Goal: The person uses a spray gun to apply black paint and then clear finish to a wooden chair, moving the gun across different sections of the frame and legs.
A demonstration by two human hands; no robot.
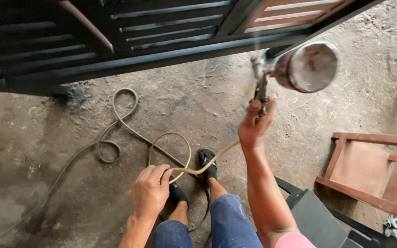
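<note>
My right hand (254, 123) is raised and grips the handle of a metal spray gun (272, 73) with a round cup (309, 67) on top; a faint mist leaves its nozzle toward a black-painted metal gate frame (161, 50) with slats overhead. My left hand (150, 189) sits lower, above my knees, pinching a thin yellowish air hose (194, 171) that runs up to the gun. My legs in blue shorts and black sandals (207, 165) are below.
A thicker grey hose (116, 138) loops over the stained concrete floor at left. A reddish wooden frame (373, 170) lies at right, and a dark grey metal seat (313, 216) sits beside my right leg.
</note>
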